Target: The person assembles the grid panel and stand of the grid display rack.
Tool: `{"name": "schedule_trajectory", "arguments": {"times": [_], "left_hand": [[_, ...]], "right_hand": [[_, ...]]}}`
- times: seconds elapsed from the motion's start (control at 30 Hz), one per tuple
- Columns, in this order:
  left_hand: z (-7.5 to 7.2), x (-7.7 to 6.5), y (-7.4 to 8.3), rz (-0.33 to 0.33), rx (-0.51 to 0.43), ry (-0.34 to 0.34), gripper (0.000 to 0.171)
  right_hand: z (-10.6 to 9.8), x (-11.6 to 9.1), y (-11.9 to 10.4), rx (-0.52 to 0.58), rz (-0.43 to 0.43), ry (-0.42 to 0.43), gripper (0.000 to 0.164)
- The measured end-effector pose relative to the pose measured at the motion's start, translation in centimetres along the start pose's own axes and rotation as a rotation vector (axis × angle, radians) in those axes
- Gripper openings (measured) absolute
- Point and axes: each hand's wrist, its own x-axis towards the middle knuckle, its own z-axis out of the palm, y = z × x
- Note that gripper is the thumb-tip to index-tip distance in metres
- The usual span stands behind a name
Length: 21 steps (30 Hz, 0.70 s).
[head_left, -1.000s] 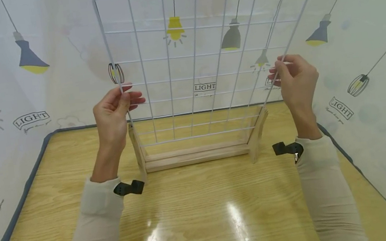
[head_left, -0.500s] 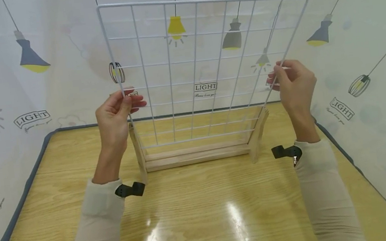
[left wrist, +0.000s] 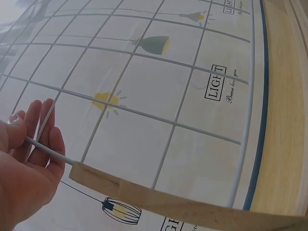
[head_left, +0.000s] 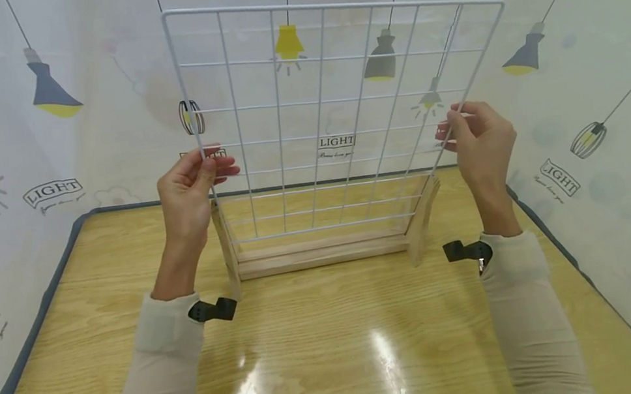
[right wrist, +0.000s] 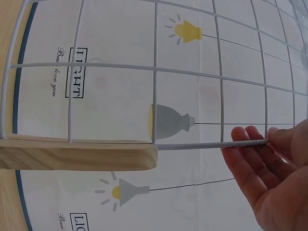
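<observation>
A white wire grid panel (head_left: 318, 103) leans back in the head view, its lower part between the side posts of a wooden stand (head_left: 323, 260). My left hand (head_left: 187, 186) pinches the panel's left edge wire between thumb and fingers, just above the left post. On the opposite edge, my right hand (head_left: 482, 140) pinches the wire the same way. The left wrist view shows the wire running from my left hand (left wrist: 33, 159) down to a wooden post (left wrist: 144, 192). In the right wrist view, the edge wire meets the other post (right wrist: 82, 155) beside my right hand (right wrist: 269, 173).
The stand rests on a wood-grain table (head_left: 321, 341). Around the table's back and sides hangs a pale backdrop (head_left: 125, 135) printed with lamps, with a dark blue border along its foot. Black wrist cameras (head_left: 213, 309) sit at both cuffs.
The grid panel's top edge has come down a little, and both hands have lowered slightly with it. Their pinch on the side wires looks the same. The stand has stayed in place.
</observation>
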Motion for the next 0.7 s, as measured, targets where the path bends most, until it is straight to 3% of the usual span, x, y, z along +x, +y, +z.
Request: {"name": "schedule_trajectory", "arguments": {"times": [0.23,0.7], "left_hand": [[-0.09,-0.16,0.0,-0.005,0.005,-0.009,0.021],[-0.36,-0.76,-0.64,-0.027,0.007,-0.02,0.02]], "right_hand": [[-0.04,-0.14,-0.01,0.017,-0.015,-0.006,0.014],[-0.12,-0.6,0.1,0.039,0.047,-0.026,0.013]]}}
